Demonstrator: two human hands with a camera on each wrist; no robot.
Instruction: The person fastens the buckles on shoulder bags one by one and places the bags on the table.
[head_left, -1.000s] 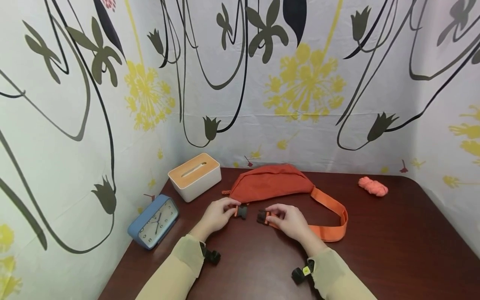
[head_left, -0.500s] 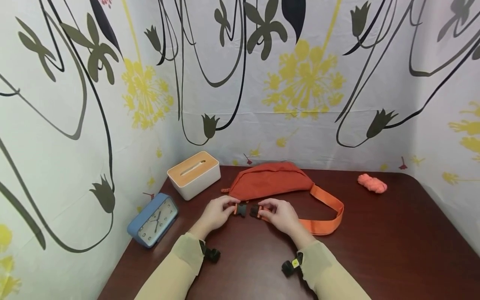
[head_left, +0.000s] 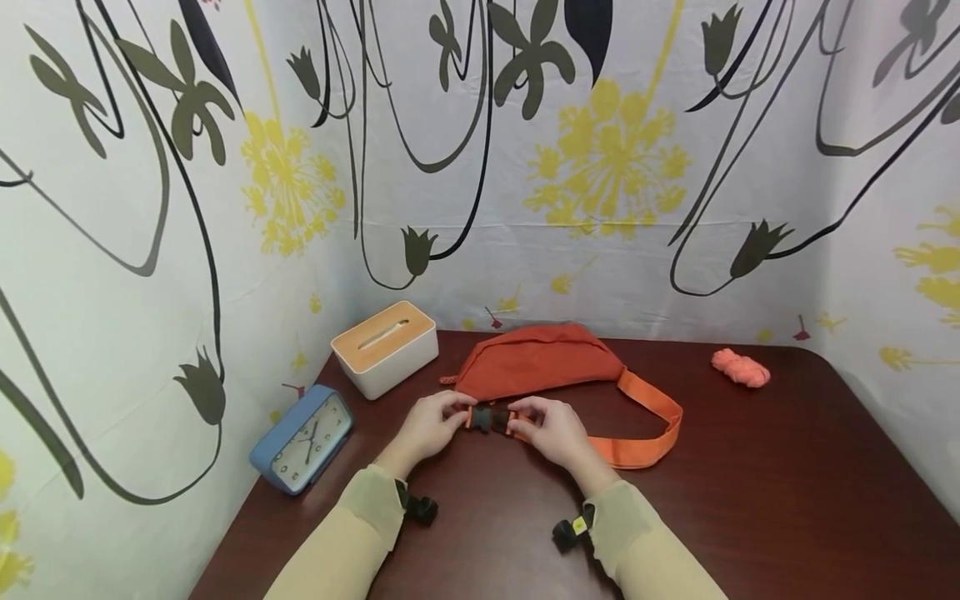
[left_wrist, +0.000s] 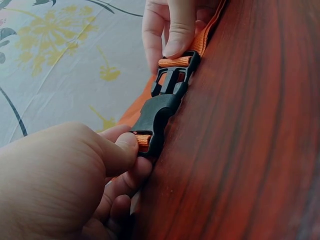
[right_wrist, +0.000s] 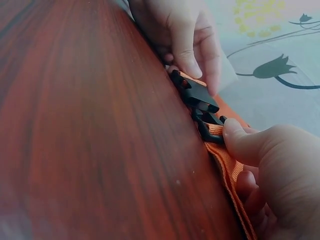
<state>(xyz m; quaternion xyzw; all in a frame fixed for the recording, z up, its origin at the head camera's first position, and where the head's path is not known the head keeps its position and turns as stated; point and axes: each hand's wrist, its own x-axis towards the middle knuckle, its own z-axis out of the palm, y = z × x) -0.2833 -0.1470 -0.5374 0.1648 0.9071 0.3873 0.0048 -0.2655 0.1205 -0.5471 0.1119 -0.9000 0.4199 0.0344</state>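
Worktop, dark red-brown wood grain point(head_left: 810, 492), one: rear edge along white patterned cloth point(head_left: 525, 275), right rear corner rounded; open room between two beige sleeves point(head_left: 330, 542) and right of the strap. Waist bag, rust-red fabric point(head_left: 540, 362), one, near the rear edge; orange webbing strap point(head_left: 637, 452) looping right. Buckle, black plastic point(head_left: 481, 419), one, in front of the bag, two halves: prongs at the socket's mouth, not fully seated. Hands, two: left hand point(head_left: 432, 427) pinching the socket half point(left_wrist: 152, 116), right hand point(head_left: 553, 429) pinching the prong half point(left_wrist: 171, 77). Left side: blue-cased rectangular clock point(head_left: 307, 442), one; white box with wood-coloured slotted lid point(head_left: 397, 362), one. Right rear: coral-pink yarn skein point(head_left: 741, 367), one.
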